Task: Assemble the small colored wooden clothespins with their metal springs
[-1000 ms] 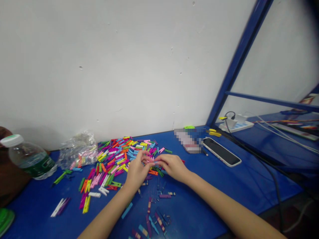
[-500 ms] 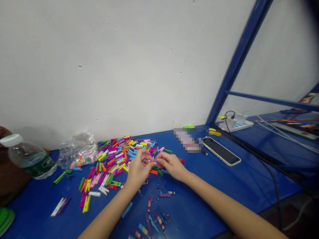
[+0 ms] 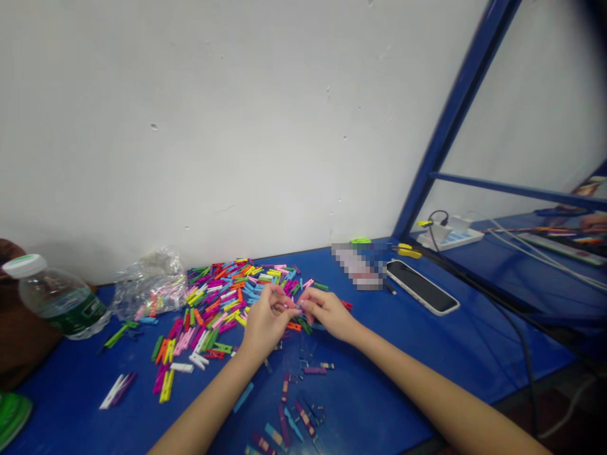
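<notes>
My left hand [image 3: 269, 314] and my right hand [image 3: 328, 311] meet fingertip to fingertip over the front of a heap of coloured clothespins [image 3: 227, 284]. Both are closed in a pinch. Whatever lies between the fingertips is too small and too covered to name. Below my hands, purple and blue clothespin pieces [image 3: 284, 424] and small metal springs [image 3: 317, 414] lie scattered on the blue table [image 3: 370, 404]. A white clothespin [image 3: 199, 360] and a yellow one [image 3: 165, 385] lie at the heap's front left.
A water bottle [image 3: 57, 300] and a crumpled clear plastic bag [image 3: 147, 287] with clothespins stand left. A phone [image 3: 422, 287], a yellow cutter [image 3: 408, 251] and a power strip [image 3: 448, 237] with cables are right. A blue metal frame [image 3: 455, 120] rises there; the white wall [image 3: 237, 139] is behind.
The fingertips have shifted very slightly against each other, and the whole view has moved a little. The hands remain pinched together over the heap.
</notes>
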### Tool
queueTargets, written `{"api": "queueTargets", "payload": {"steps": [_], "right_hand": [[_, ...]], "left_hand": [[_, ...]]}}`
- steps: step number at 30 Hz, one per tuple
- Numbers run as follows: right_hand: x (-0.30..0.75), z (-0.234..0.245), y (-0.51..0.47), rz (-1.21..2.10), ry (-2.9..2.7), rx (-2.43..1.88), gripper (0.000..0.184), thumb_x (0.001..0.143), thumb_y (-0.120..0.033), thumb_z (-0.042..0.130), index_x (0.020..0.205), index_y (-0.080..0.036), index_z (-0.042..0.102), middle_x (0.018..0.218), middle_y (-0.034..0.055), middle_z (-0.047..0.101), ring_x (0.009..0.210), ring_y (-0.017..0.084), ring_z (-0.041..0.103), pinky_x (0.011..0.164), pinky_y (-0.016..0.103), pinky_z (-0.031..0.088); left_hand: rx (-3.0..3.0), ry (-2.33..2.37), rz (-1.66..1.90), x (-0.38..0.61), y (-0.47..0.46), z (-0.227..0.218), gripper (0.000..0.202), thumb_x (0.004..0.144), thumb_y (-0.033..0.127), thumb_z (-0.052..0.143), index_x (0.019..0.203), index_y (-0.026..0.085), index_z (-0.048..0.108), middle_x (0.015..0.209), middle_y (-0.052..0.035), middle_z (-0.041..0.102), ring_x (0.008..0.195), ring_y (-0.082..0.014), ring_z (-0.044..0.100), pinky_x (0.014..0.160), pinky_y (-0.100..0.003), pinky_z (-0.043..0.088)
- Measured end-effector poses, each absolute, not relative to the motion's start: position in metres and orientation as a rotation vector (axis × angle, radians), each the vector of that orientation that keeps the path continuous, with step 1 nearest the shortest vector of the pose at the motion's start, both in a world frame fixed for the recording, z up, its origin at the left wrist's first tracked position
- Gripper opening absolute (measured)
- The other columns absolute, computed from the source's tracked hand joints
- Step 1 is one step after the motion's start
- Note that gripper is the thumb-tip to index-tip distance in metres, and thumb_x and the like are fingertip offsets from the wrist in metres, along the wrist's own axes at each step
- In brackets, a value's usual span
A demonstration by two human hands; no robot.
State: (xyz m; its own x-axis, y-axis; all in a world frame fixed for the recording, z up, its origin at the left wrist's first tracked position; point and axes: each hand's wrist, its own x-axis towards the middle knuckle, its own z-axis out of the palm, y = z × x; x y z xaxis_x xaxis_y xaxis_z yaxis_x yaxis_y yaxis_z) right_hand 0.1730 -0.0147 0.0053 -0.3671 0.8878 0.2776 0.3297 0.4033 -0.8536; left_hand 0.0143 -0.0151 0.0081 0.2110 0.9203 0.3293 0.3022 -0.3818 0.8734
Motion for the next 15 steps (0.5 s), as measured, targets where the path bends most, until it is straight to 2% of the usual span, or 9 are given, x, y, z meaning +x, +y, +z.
{"api": "queueTargets", "payload": {"steps": [10,15], "right_hand": [[0.1742,0.0041,-0.0133,1.027,-1.862,-1.044,0.024,0.081,-0.036,0.042,0.068,-0.016,0.046,0.047,-0.0057,0.046,0.043,0.007,0.043,0.044,0.018,0.033],[0.1738,0.0054,-0.0133,0.990,-1.858,-1.060,0.023,0.081,-0.034,0.043,0.068,-0.015,0.047,0.049,-0.0054,0.047,0.044,0.007,0.043,0.045,0.018,0.034]], "left_hand": [[1.933,1.178,1.153,0.0122,-0.0154,0.0061,0.026,0.067,0.021,0.059,0.081,0.022,0.037,0.070,0.0029,0.062,0.059,-0.0134,0.058,0.053,-0.022,0.042],[2.147,1.297,1.139,0.0092,-0.0150,0.0069,0.020,0.072,0.028,0.055,0.089,0.021,0.048,0.079,-0.0016,0.062,0.072,-0.0176,0.058,0.062,-0.028,0.043]]}}
